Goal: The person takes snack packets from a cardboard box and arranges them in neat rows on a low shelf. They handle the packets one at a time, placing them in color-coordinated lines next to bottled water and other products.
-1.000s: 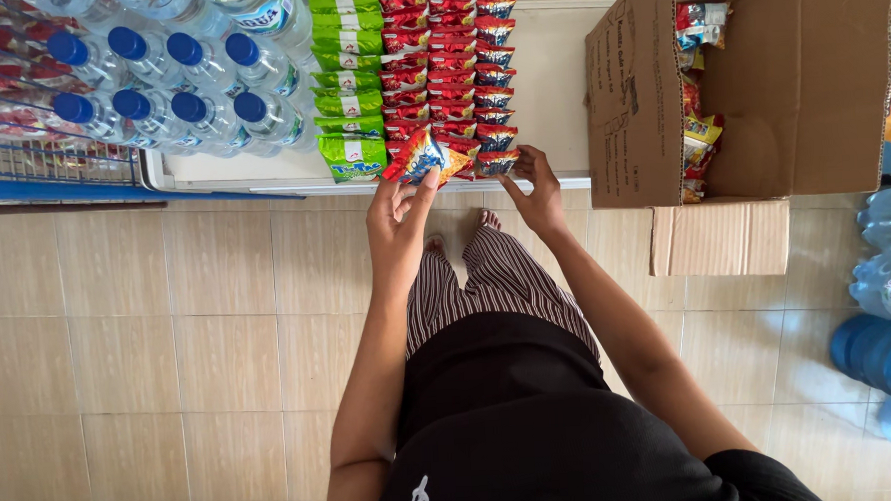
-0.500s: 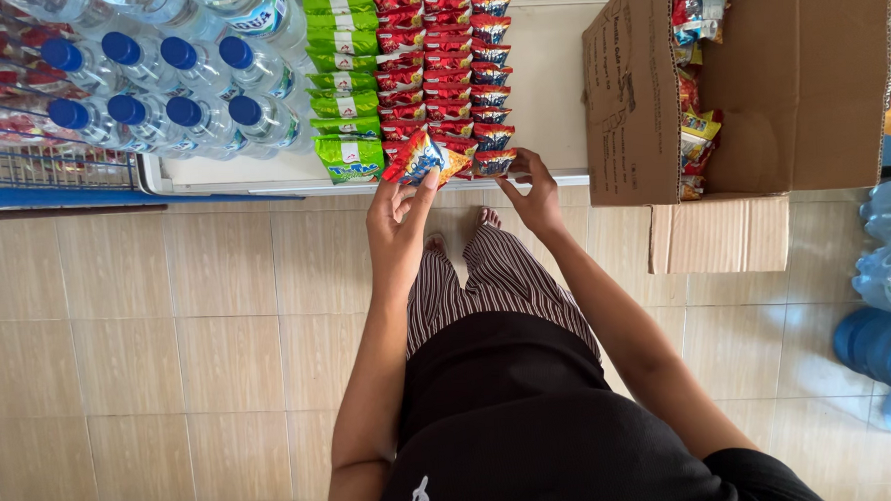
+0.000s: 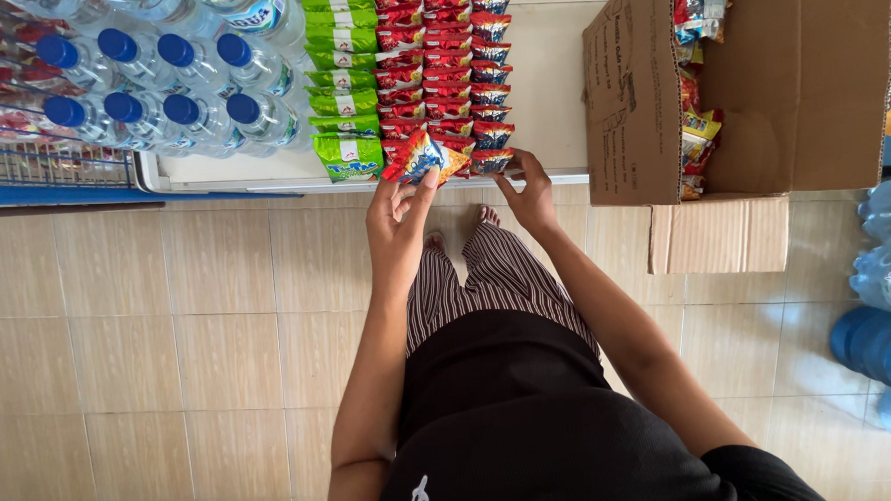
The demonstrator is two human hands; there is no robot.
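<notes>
My left hand is shut on a bunch of small snack packets, red, blue and orange, held at the front edge of a white shelf. My right hand touches the front packet of a row of dark red and blue packets on that shelf. Rows of red snack packets and green packets lie side by side on the shelf, running back from its edge.
Water bottles with blue caps fill the shelf's left side. An open cardboard box with more snack packets stands at the right. Large blue water jugs sit on the tiled floor at the far right.
Both hands stay at the shelf's front edge; the view has shifted only slightly.
</notes>
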